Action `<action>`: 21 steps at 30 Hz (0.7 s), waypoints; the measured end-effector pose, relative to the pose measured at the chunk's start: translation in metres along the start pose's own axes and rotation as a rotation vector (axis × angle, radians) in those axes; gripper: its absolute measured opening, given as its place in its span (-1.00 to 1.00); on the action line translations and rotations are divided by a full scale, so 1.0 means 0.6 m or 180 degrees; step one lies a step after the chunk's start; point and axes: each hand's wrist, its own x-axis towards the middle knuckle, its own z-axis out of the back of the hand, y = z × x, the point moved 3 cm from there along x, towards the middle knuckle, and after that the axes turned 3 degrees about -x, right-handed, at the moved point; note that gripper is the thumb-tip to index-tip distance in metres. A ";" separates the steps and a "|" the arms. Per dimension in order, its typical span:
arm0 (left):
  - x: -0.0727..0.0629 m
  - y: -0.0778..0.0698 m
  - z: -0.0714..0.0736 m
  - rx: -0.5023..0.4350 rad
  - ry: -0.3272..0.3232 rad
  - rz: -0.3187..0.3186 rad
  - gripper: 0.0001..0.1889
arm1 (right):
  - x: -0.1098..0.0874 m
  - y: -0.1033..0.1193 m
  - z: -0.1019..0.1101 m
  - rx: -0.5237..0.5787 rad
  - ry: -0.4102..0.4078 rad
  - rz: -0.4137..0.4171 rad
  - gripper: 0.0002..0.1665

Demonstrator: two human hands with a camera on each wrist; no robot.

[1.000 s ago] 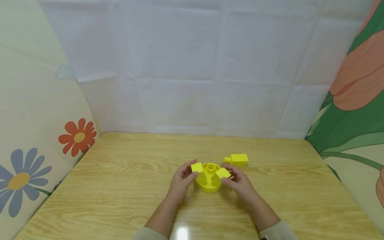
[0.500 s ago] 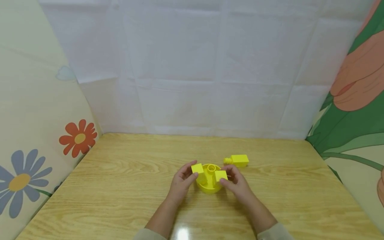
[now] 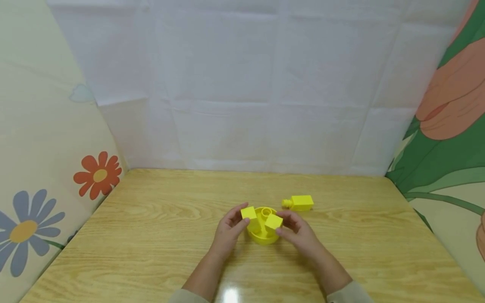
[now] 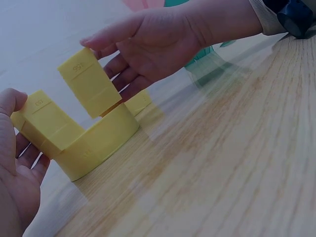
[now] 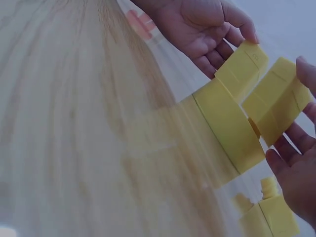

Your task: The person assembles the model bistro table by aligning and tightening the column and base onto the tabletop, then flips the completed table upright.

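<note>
A round yellow tray-like base (image 3: 264,241) with a raised ring inside sits on the table between the hands. My left hand (image 3: 227,231) pinches a yellow rectangular block (image 3: 249,213), which stands in the base at its left side. Between thumb and fingers, my right hand (image 3: 302,234) holds a second yellow block (image 3: 274,221) over the base's right side. In the left wrist view this second block (image 4: 90,83) is tilted, its lower end at the rim; whether it touches the base inside is hidden. Both blocks carry small moulded digits.
Behind the right hand, a third yellow block (image 3: 302,203) with a knobbed, threaded-looking end lies on its side on the wood-grain table (image 3: 159,235). A white cloth (image 3: 227,105) hangs along the table's back edge, with flower-patterned panels (image 3: 34,168) at the sides.
The block in my right hand has shifted left over the base and turned. My left hand and its block have stayed in place, as has the lying block.
</note>
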 end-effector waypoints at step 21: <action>-0.002 -0.003 -0.001 -0.0039 0.0022 -0.0089 -0.51 | 0.021 0.002 -0.023 0.0174 -0.0060 -0.0209 -0.46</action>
